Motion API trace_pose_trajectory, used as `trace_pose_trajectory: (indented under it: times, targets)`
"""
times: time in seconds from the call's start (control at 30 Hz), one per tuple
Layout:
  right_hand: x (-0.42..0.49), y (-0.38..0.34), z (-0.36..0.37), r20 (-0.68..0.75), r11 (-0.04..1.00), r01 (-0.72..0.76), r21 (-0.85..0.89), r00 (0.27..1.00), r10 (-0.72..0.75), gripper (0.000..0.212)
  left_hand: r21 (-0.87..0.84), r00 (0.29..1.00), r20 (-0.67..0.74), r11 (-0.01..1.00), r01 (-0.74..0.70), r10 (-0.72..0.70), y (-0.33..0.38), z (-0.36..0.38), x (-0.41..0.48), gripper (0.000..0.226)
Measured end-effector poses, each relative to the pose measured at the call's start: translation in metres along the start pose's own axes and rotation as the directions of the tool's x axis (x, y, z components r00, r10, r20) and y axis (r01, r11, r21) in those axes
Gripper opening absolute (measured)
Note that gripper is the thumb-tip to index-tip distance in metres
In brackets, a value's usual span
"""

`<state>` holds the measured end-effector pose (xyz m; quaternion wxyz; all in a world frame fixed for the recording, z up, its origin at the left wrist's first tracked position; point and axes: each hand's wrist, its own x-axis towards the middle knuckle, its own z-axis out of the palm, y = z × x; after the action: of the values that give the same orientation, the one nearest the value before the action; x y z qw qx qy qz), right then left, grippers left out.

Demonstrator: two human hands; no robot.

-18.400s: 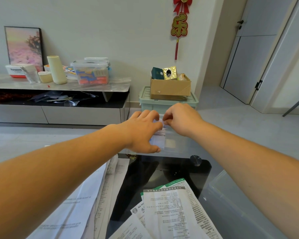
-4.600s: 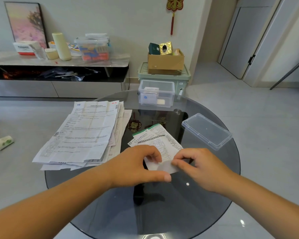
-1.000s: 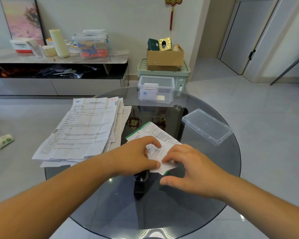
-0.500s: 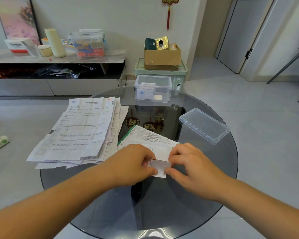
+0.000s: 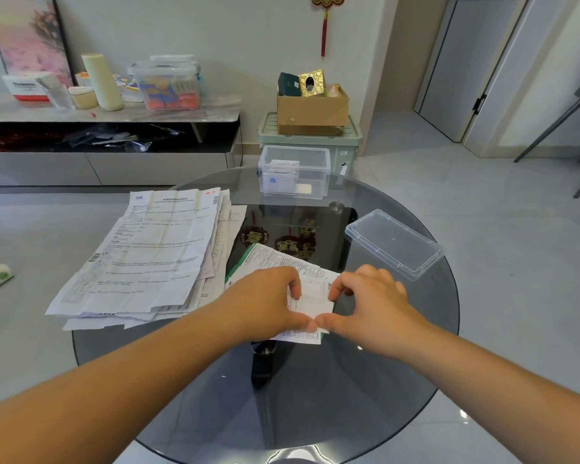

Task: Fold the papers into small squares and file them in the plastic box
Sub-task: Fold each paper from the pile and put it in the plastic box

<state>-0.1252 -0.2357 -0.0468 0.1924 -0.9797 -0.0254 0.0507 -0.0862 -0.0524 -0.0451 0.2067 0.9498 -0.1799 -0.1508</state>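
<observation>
As left hand (image 5: pixel 265 301) and right hand (image 5: pixel 374 308) pinch paper (image 5: pixel 310 296), print illegible

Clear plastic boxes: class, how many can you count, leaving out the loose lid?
2. One open box stands at the glass table's far edge with folded papers inside; one lidded tub sits on the sideboard. Others may be hidden.

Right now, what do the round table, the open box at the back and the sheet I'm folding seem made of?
Table: smoky tinted glass, glossy; its base shows through it and the surface glints.
Box: clear, probably rigid plastic; the folded slips inside show through its walls.
Sheet: thin printed paper, matte, already creased into folds.
</observation>
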Motion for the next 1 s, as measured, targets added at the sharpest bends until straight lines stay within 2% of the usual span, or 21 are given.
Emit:
trace_pose_trajectory:
  times: [0.2, 0.33, 0.5, 0.6, 0.67, 0.9, 0.93, 1.0]
  targets:
    - [0.005, 0.003, -0.002, 0.065, 0.995, 0.020, 0.094, 0.998, -0.026, 0.034, 0.023, 0.999, -0.013, 0.999, -0.048, 0.048, 0.003, -0.001, 0.002, 0.047]
    - [0.004, 0.008, -0.001, 0.084, 0.957, 0.043, 0.287, 0.994, -0.070, 0.034, 0.058, 0.993, -0.031, 0.992, -0.110, 0.112, 0.005, 0.000, 0.002, 0.038]
    - [0.000, 0.013, -0.002, 0.011, 0.883, 0.110, 0.456, 0.992, -0.129, 0.025, -0.119, 0.988, -0.044, 0.981, -0.154, 0.150, 0.001, -0.006, 0.001, 0.015]
    - [0.005, 0.011, -0.009, -0.084, 0.874, 0.168, 0.456, 0.986, -0.146, 0.017, -0.224, 0.983, -0.092, 0.958, -0.176, 0.159, -0.001, -0.018, 0.003, 0.011]
    - [0.013, 0.007, -0.019, -0.141, 0.873, 0.210, 0.440, 0.976, -0.164, 0.009, -0.236, 0.976, -0.141, 0.952, -0.196, 0.165, 0.001, -0.030, 0.010, 0.012]
    - [0.088, -0.009, -0.058, -0.263, 0.924, 0.268, 0.274, 0.945, -0.196, 0.012, -0.027, 0.917, -0.335, 0.971, -0.239, 0.216, 0.000, -0.085, 0.069, 0.017]
    - [0.110, -0.011, -0.065, -0.291, 0.927, 0.271, 0.260, 0.937, -0.192, 0.009, 0.017, 0.895, -0.381, 0.970, -0.243, 0.231, -0.006, -0.095, 0.085, 0.022]
    - [0.146, -0.013, -0.078, -0.347, 0.932, 0.274, 0.235, 0.920, -0.183, 0.008, 0.135, 0.871, -0.421, 0.967, -0.216, 0.253, -0.016, -0.109, 0.111, 0.050]
